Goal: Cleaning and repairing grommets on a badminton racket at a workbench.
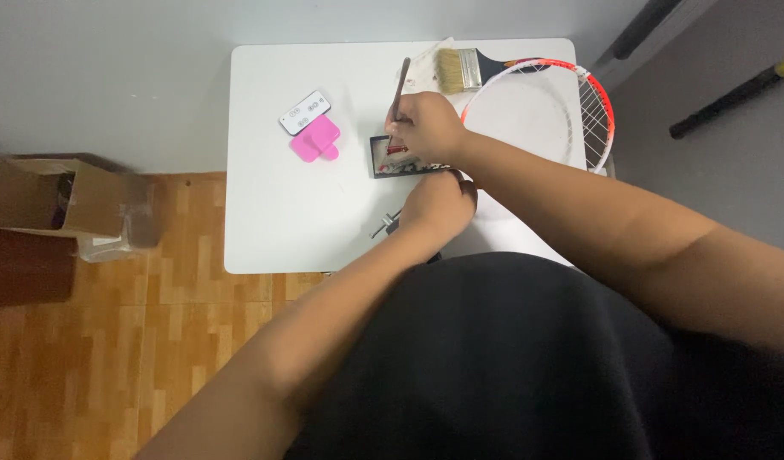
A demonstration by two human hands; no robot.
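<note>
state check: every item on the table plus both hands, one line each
right hand: gripping thin brush, tip down on tray
thin brush: tilted, held
black tray: flat, partly covered
left hand: closed, contents hidden
wide paintbrush: lying flat
racket: flat, overhanging edge
remote: lying on pink holder

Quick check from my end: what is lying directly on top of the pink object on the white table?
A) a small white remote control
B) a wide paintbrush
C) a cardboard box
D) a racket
A: the small white remote control overlaps the top edge of the pink object, well left of both hands; the wide paintbrush and racket lie at the table's far right.
</note>
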